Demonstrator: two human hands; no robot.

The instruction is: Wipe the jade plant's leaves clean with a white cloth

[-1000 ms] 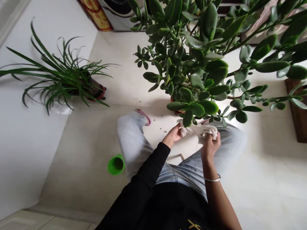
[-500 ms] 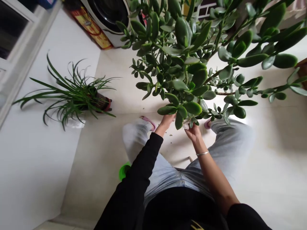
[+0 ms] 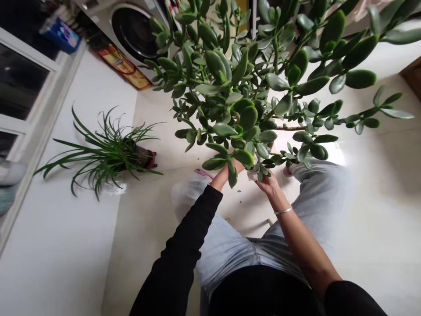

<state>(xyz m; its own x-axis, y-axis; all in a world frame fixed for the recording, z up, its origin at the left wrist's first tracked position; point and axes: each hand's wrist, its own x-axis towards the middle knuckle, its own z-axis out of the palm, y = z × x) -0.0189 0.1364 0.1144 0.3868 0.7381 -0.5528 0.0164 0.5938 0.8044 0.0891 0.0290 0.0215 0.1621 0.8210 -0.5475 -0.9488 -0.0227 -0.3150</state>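
A large jade plant (image 3: 223,129) with thick, glossy green leaves spreads across the top and middle of the view. My left hand (image 3: 226,174) reaches in beneath its lowest leaves, which cover the fingers. Just to the right, my right hand (image 3: 269,184) has its fingers bent around a crumpled white tissue (image 3: 252,176), partly behind a small sprig. A silver bangle circles the right wrist. The plant's base is mostly screened by foliage.
A potted spider-like plant (image 3: 144,157) stands by the white wall at left. Behind it are a red and yellow box (image 3: 123,66) and a washing machine (image 3: 134,33). Small debris (image 3: 239,191) lies on the pale floor between my legs. A brown wooden piece (image 3: 412,72) is at far right.
The view has shifted, so the jade plant appears further left and the washing machine shows more. The green object by my left arm is out of sight. Both hands stay under the leaves.
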